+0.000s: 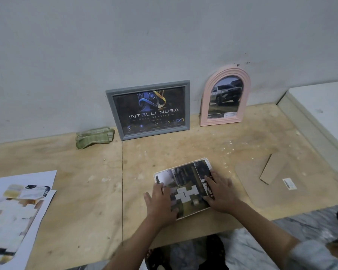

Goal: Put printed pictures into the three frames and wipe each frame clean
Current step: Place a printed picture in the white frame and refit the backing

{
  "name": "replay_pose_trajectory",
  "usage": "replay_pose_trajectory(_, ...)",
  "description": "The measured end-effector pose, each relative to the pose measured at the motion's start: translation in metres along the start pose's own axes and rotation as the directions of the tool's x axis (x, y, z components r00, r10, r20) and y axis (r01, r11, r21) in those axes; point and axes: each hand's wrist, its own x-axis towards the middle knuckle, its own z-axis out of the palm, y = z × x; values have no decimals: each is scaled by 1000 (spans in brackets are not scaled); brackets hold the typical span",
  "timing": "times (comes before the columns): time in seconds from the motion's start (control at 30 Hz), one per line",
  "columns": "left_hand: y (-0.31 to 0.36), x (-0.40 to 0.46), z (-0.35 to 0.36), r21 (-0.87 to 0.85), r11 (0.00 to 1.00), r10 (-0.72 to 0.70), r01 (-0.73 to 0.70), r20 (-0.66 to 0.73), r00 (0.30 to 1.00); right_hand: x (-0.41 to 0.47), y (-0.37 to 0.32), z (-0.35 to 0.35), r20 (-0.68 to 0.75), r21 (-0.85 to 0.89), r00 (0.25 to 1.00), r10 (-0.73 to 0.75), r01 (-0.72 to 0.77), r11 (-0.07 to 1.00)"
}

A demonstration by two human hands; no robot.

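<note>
A white rounded frame [201, 160] lies flat on the plywood table [76, 182] with a dark printed picture [185, 178] laid on it. My left hand [160, 203] presses flat on the picture's left side, and my right hand [221, 191] presses flat on its right side. A grey frame [117, 114] holding a dark logo print leans on the wall. To its right stands a pink arched frame [205, 114] with a car picture in it. A folded green cloth [94, 137] lies left of the grey frame.
A brown backing board [248, 182] with a fold-out stand [271, 168] and a barcode label lies right of my hands. Cut paper sheets [18, 207] sit at the table's left front edge. A white ledge [320, 106] borders the right side. Feet in dark sandals show below the table's edge.
</note>
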Motion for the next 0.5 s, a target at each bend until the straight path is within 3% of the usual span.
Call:
replay_pose_trajectory(0.2, 34, -4, -1, -252, 958, -169, 138, -104, 980, -7, 22, -8, -101, 143, 992, -70, 84, 986)
replay_pose_trajectory(0.5, 149, 7, 23, -483, 872, -177, 78, -163, 971, -16, 122, -31, -92, 152, 995, 36, -21, 988)
